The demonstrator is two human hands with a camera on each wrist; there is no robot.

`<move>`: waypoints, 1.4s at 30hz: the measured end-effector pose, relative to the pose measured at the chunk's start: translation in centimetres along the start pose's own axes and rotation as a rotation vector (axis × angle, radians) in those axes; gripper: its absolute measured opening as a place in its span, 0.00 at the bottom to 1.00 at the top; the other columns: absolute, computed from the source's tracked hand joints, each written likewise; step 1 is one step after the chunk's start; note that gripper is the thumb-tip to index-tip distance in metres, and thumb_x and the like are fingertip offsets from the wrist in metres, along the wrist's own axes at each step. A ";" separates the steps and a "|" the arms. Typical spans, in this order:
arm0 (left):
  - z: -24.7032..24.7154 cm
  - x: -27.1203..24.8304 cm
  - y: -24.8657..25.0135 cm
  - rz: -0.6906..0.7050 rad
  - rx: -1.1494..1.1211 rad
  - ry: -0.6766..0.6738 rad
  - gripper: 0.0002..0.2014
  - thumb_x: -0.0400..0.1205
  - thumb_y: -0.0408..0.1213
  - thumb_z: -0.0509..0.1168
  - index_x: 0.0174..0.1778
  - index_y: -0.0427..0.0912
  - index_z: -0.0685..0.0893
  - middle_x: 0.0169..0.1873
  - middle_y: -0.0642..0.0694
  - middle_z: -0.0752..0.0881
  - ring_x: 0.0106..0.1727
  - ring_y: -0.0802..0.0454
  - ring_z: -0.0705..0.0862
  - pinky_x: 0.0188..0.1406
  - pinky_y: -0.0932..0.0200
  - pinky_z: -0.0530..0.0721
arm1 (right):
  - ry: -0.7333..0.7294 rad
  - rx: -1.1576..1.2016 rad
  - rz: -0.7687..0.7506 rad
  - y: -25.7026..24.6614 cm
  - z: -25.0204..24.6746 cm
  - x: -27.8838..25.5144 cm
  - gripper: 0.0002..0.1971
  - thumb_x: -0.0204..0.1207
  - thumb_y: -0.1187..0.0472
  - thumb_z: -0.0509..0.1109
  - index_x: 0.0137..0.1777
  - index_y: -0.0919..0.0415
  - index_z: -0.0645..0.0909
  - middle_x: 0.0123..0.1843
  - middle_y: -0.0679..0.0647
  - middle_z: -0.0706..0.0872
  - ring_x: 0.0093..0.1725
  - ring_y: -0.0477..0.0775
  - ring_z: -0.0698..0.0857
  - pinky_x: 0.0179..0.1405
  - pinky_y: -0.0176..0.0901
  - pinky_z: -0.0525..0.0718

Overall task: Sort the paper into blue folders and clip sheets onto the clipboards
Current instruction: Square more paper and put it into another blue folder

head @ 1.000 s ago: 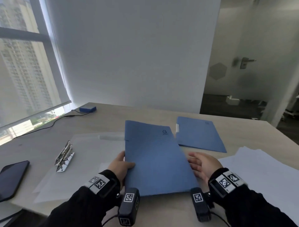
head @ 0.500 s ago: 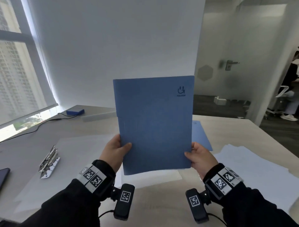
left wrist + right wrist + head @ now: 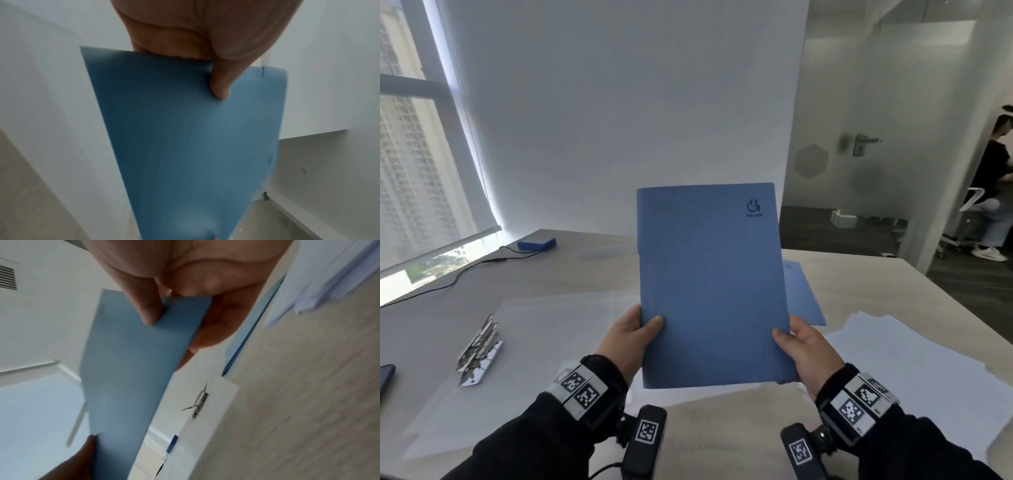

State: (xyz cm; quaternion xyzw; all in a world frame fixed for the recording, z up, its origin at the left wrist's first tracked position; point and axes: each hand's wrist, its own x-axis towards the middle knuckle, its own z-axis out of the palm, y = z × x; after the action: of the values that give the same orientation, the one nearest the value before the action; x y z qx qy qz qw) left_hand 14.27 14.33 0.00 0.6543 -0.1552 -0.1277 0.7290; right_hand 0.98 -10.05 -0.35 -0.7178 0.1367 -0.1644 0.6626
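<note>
A closed blue folder stands upright in the air above the table, its logo at the top right. My left hand pinches its lower left edge, thumb on the front, as the left wrist view shows. My right hand pinches the lower right edge of the folder. A second blue folder lies flat on the table behind it. A stack of white paper lies at the right. Translucent clipboards with metal clips lie at the left.
A small blue box with a black cable sits at the far left edge by the window. A dark phone lies at the left border. A person stands beyond the glass door at the right.
Both hands lifted the blue folder off the table and stood it upright; in the last half second it has sunk a little lower in the picture. The second folder is now mostly hidden behind it.
</note>
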 end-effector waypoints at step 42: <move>2.5 1.8 0.1 -0.171 -0.359 0.156 0.09 0.85 0.31 0.58 0.52 0.39 0.84 0.44 0.39 0.90 0.40 0.42 0.88 0.43 0.47 0.87 | 0.065 0.009 0.167 1.5 -2.7 -0.8 0.12 0.74 0.66 0.60 0.54 0.56 0.80 0.38 0.63 0.87 0.22 0.60 0.78 0.18 0.36 0.65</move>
State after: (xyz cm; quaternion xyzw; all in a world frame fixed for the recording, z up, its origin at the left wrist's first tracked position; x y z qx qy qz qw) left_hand 14.92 11.32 0.40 0.5327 -0.0168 -0.1637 0.8301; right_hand -0.83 -12.32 -1.67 -0.6951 0.2168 -0.1321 0.6726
